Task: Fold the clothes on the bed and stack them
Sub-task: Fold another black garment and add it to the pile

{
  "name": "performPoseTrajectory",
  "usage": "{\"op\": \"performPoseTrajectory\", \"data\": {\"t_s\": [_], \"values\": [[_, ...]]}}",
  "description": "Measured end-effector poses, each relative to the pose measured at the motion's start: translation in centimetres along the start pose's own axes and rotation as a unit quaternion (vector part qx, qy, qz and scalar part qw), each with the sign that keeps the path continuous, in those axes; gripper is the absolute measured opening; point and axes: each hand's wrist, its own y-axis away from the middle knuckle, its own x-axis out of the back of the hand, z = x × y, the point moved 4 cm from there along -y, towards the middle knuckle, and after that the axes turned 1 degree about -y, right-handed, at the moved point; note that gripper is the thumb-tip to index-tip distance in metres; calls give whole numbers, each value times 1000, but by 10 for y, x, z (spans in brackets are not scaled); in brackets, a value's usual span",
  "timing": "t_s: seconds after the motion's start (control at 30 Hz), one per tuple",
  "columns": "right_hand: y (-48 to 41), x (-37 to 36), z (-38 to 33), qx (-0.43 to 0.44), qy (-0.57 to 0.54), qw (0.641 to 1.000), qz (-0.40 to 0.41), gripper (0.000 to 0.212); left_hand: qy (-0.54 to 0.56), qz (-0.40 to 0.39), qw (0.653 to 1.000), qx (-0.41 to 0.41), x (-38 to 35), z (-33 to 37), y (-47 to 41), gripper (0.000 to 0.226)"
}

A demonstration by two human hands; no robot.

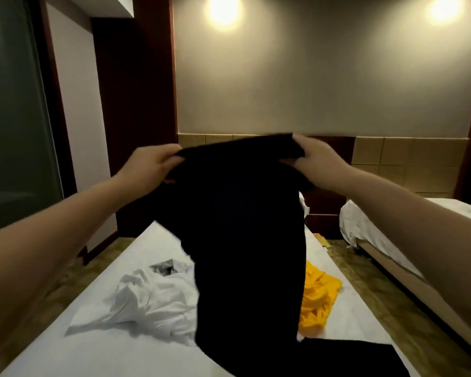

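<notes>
now | both hands: left hand (150,167), right hand (314,161) pinching black garment (245,227) | bed (106,355): white shirt (152,303), yellow garment (317,295)

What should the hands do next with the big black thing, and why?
Probably lower the black garment flat onto the bed. Left hand and right hand hold its top edge up while its bottom already drags on the sheet, unfolded.

No legible text anywhere.
</notes>
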Motion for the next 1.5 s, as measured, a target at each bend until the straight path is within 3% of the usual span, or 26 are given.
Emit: {"op": "performPoseTrajectory", "data": {"t_s": [0.07, 0.13, 0.23, 0.33, 0.37, 0.43, 0.5, 0.57, 0.7, 0.9, 1.17, 1.4, 1.5], "values": [[-9, 5, -6, -7, 12, 999, 41, 30, -20, 11, 1000, -1, 4, 9, -7, 17], [-13, 3, -5, -21, 41, 999, 17, 32, -20, 13, 1000, 9, 2, 14, -11, 17], [-13, 9, -4, -28, -3, 1000, -10, 36, 10, 12, 1000, 19, 9, 12, -14, 19], [-12, 14, -3, -47, -83, 995, -26, 43, 84, -82, 992, 39, 8, 19, -6, 4], [-9, 14, -3, -63, -135, 987, -52, 46, 85, -115, 989, 47, 6, 19, -4, 16], [-1, 12, -2, -87, -212, 964, -133, 48, -1, -152, 988, 38, 2, 16, 0, 33], [8, 11, -7, -83, -214, 948, -220, 50, -125, -156, 980, 4, -2, 13, 1, 24], [13, 6, -10, -66, -158, 950, -263, 56, -176, -159, 971, -7, -5, 9, 1, 17], [11, 0, -5, -18, 40, 975, -217, 49, -203, -157, 966, -20, -8, 4, 1, 21], [-3, 16, -16, 59, 167, 984, -5, 50, -256, -10, 962, -92, 16, 23, -6, 22], [-6, 16, -15, 79, 158, 984, -13, 50, -243, -13, 965, -98, 20, 18, 0, 22], [6, 13, -23, 159, 264, 946, 101, 25, -255, 40, 963, -83, 22, 21, 3, 22], [5, 3, -17, 147, 275, 949, 40, 25, -272, -14, 962, -31, 14, 20, 0, 26]]}}
